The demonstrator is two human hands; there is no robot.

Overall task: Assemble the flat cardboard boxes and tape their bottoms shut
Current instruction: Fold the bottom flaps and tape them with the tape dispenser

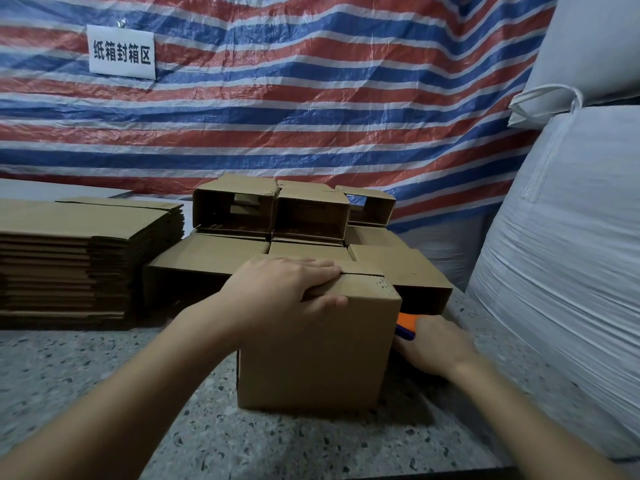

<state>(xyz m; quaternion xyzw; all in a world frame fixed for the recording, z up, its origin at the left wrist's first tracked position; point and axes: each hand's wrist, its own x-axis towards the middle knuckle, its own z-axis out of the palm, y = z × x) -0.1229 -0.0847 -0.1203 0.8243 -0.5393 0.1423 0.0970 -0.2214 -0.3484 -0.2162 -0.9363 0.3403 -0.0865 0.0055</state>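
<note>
Cardboard box (318, 344) upright on speckled table (104, 375), in front of assembled boxes (277, 216); flat stack (69, 258) at left. Left hand (287, 289) flat on closed top flaps, fingers together, thumb over front edge. Right hand (433, 344) beside box's right face, wrapped around orange-blue tape dispenser (407, 325), mostly hidden.

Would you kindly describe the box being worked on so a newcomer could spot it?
On the speckled counter, before the pile of assembled boxes, stands one box nearest the camera. Only it has the left hand pressing its closed flaps.
</note>
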